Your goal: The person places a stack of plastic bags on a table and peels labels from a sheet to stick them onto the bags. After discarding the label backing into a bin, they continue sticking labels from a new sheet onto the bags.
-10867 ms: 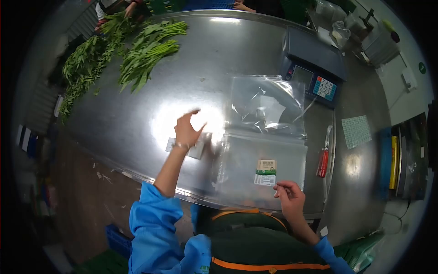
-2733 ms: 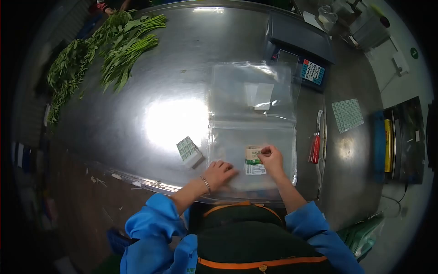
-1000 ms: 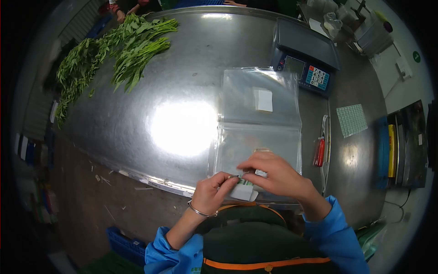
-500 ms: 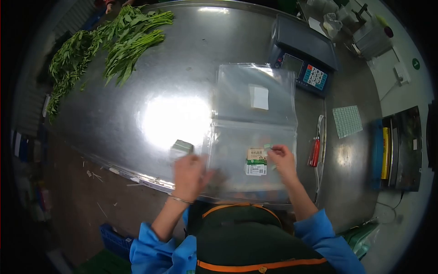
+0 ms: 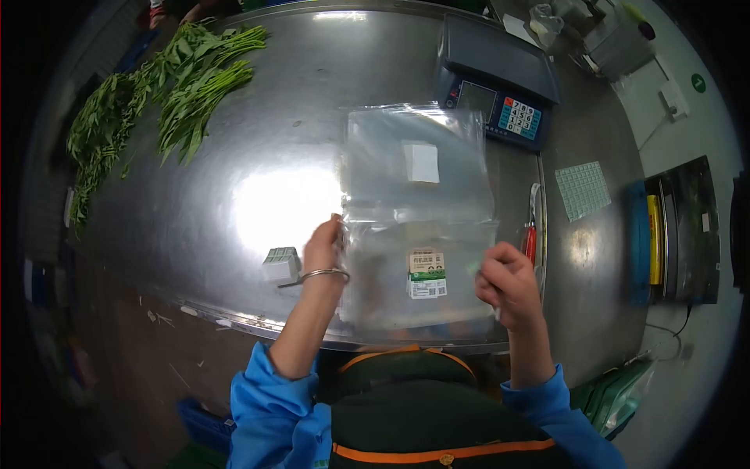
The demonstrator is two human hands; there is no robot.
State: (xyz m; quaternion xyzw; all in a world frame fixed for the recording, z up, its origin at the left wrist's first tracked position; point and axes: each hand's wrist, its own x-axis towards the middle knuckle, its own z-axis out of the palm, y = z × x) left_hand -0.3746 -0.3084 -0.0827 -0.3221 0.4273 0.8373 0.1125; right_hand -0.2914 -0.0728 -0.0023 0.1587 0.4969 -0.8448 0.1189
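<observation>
Clear plastic bags [image 5: 418,184] lie flat on the metal table [image 5: 293,86]. A printed green and white label [image 5: 426,275] shows on the nearer part, and a white rectangle [image 5: 423,163] on the farther part. My left hand [image 5: 319,250] is at the bags' left edge, fingers closed near the film; what they pinch is hidden. My right hand [image 5: 512,283] is curled over the bags' right edge, with its fingers pressed together and something small and pale at them. A small stack of cards [image 5: 282,266] stands left of my left wrist.
Leafy green bunches [image 5: 187,94] lie at the far left. A scale [image 5: 500,78] stands at the back right. A red-handled tool [image 5: 531,238] and a pale green grid sheet [image 5: 583,191] are on the right. Another person's hand [image 5: 191,13] shows at the top left.
My left hand has let go of the card stack and moved up to the bags' left edge. My right hand has moved right, away from the label. The whole view has shifted slightly.
</observation>
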